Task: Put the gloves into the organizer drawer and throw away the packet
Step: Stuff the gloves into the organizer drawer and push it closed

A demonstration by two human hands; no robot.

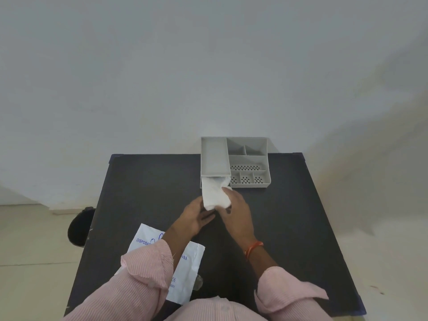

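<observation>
A grey organizer (247, 158) stands at the far edge of the black table (139, 186). Its drawer at the left front is pulled out, with only a sliver of its edge showing. A white bundle of gloves (215, 193) lies across the drawer's mouth and hangs over its front. My right hand (236, 212) grips the bundle's right side. My left hand (196, 216) is under the bundle's lower left corner, fingers apart, touching it. The white packet (185, 274) with blue print lies flat near me, partly hidden by my left sleeve.
The organizer's right side has several small compartments (246, 179), some perforated. A dark round object (80, 225) sits on the floor left of the table. A pale wall stands just behind the table. Bare table surface lies right of my hands.
</observation>
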